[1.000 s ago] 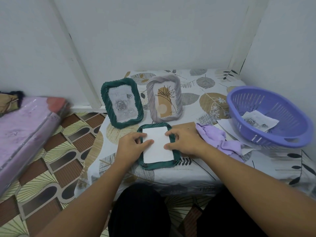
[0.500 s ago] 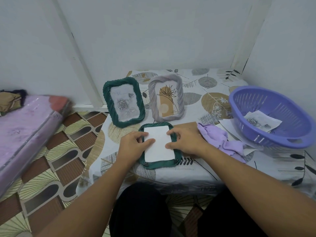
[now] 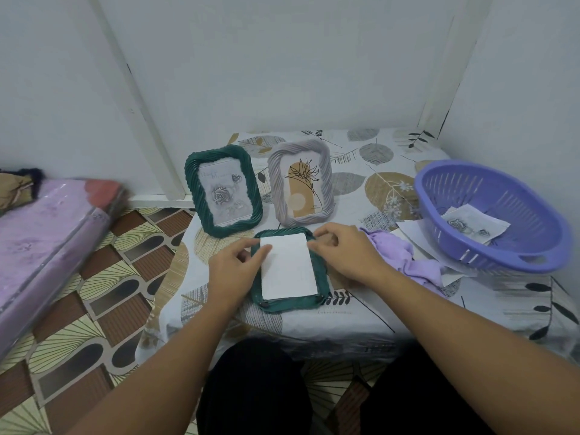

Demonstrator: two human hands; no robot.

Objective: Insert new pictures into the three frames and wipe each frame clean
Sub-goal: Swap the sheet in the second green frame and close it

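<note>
A purple plastic colander basket (image 3: 489, 215), oval with slotted walls and a handle cut-out at its near rim, is set at the right of the table (image 3: 361, 312); a printed sheet with a grey rose (image 3: 475, 226) lies inside it, and white paper sheets (image 3: 417, 233) are tucked under its left edge. The table is covered by a pale cloth printed with leaves in tan, grey and black. Two frames are stood upright at the back, side by side: a dark green frame (image 3: 223, 191) with a twisted, rope-like border around a pale rose picture, and just to its right a grey-lilac frame (image 3: 302, 183) with the same ribbed twist around a line-drawn flower on a tan arch. A third dark green frame (image 3: 288, 304) is laid face down at the near edge, and a blank white rectangular sheet (image 3: 288, 268) is seated in its back opening. The left hand (image 3: 233, 271) is curled at the sheet's upper left corner, with thumb and fingertips pinching the paper edge. The right hand (image 3: 345, 251) is curled over the frame's upper right border, its fingertips at the paper's right edge; whether the paper is actually gripped there cannot be told. A crumpled soft lilac cloth (image 3: 405, 257) is bunched just right of that hand, between it and the basket.
</note>
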